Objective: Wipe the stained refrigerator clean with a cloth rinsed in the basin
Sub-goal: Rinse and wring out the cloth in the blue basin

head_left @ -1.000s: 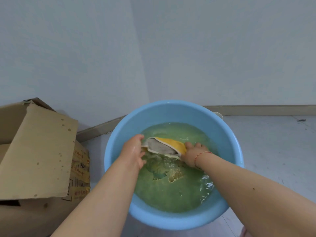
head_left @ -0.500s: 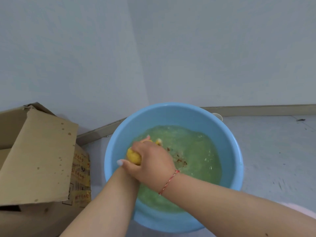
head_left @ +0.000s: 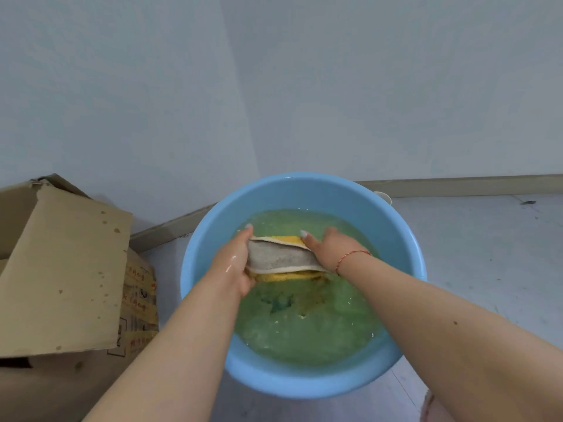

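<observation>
Nearest to the camera, two bare forearms reach forward over the blue basin [head_left: 207, 239], which stands on the floor and holds cloudy green water. The left hand [head_left: 233, 266] grips the left end of the cloth [head_left: 278, 257], and the right hand [head_left: 330, 249], with a red string at its wrist, grips the right end. The cloth, grey on one face and yellow on the other, is stretched between them just above the water, its lower edge at the surface. Left of the basin stands an open cardboard box [head_left: 61, 269]; behind are the baseboard and the wall. I judge that the rinsing is in progress. No refrigerator is in view, so wringing and wiping appear to remain.
</observation>
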### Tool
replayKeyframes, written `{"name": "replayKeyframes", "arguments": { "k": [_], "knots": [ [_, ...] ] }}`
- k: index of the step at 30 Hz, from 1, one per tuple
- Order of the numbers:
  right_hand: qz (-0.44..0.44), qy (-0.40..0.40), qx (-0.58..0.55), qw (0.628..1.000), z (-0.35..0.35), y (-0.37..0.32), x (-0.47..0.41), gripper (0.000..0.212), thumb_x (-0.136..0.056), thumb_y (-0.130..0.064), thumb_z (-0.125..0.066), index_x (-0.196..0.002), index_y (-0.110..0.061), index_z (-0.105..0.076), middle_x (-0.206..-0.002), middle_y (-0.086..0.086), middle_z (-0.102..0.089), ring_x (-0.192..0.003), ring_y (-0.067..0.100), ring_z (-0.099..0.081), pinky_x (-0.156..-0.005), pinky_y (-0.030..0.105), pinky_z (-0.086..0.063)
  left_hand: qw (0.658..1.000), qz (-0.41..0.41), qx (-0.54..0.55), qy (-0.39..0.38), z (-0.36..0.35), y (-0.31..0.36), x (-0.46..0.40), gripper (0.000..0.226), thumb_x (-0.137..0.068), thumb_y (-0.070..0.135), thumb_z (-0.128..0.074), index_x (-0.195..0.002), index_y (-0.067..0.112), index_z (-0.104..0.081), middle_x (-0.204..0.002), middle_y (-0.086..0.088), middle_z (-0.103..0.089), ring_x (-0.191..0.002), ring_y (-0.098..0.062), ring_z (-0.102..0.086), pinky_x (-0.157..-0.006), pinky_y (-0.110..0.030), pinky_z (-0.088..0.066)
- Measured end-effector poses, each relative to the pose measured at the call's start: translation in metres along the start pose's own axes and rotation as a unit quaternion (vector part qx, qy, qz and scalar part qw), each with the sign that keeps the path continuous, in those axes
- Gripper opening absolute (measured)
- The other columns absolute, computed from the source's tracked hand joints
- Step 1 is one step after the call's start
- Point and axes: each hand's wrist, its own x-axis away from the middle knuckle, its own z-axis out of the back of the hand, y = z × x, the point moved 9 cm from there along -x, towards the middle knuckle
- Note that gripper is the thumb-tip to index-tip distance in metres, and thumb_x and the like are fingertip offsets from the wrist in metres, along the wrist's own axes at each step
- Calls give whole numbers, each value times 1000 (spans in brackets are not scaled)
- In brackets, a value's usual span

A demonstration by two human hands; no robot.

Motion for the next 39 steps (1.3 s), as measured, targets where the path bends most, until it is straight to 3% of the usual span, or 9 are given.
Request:
{"name": "replayKeyframes", "arguments": {
  "k": [4,7,10,13,17,25,28,32,39],
  "knots": [
    [42,-84,80,992,-17,5,1,91,-80,-76,-42,-145,-14,-26,-137,9,-50,-122,31,-50,-103,47,-38,860,-110,-488,103,28,27,0,54,-89,26,-52,-140,21,-35,-139,-10,-34,-95,-23,-49,-80,-30,-44],
    [107,-156,269,945,-47,-1,17,71,-79,-47,-67,-135,-14,-40,-127,4,-56,-114,29,-56,-100,41,-39,742,-240,-626,15,-11,31,17,60,-84,14,-57,-141,17,-37,-145,-7,-24,-115,-25,-48,-94,-29,-42],
    [217,-148,339,903,-50,-39,36,41,-82,-22,-64,-120,-11,-56,-111,8,-63,-95,28,-61,-72,29,-47,703,-253,-651,-133,-36,2,26,74,-79,8,-68,-143,20,-35,-137,6,-39,-125,-16,-43,-91,-11,-35],
    [329,-71,261,905,-7,-85,56,30,-78,-16,-62,-107,-21,-61,-94,4,-66,-85,26,-60,-70,28,-50,736,-216,-604,-214,-37,-16,20,75,-72,2,-73,-136,26,-41,-116,16,-52,-109,-9,-53,-66,1,-36],
    [383,-9,23,923,61,-99,74,17,-71,-7,-66,-80,-18,-57,-68,-6,-53,-65,14,-51,-56,27,-38,823,-258,-459,-212,-43,0,21,48,-79,15,-76,-118,29,-52,-101,14,-64,-92,-2,-59,-72,-8,-44],
    [183,-45,-395,899,71,-33,19,35,-49,-6,-54,-83,-9,-60,-67,8,-48,-56,19,-48,-49,24,-44,957,-214,-124,-153,-35,42,16,43,-67,-2,-65,-102,20,-55,-75,-5,-58,-54,-16,-56,-62,-34,-51],
    [152,-154,-445,869,21,-42,24,45,-50,-7,-57,-95,2,-60,-86,18,-56,-80,30,-59,-73,40,-51,965,-170,49,-195,-41,49,22,39,-67,-5,-55,-101,14,-55,-67,-7,-57,-53,-18,-54,-55,-27,-49],
    [157,-265,-529,791,-23,-73,49,42,-67,-27,-74,-104,-10,-63,-85,15,-63,-64,27,-60,-48,26,-42,924,-105,245,-276,-53,44,28,30,-62,15,-56,-91,8,-51,-82,-11,-55,-81,-28,-57,-89,-40,-47],
    [-4,-291,-655,698,-30,-71,57,8,-85,-11,-57,-78,-12,-54,-51,3,-51,-39,15,-52,-49,22,-47,953,-104,88,-272,-56,46,26,41,-73,-3,-44,-113,5,-47,-95,-14,-59,-87,-22,-62,-78,-29,-55]
  ]
}}
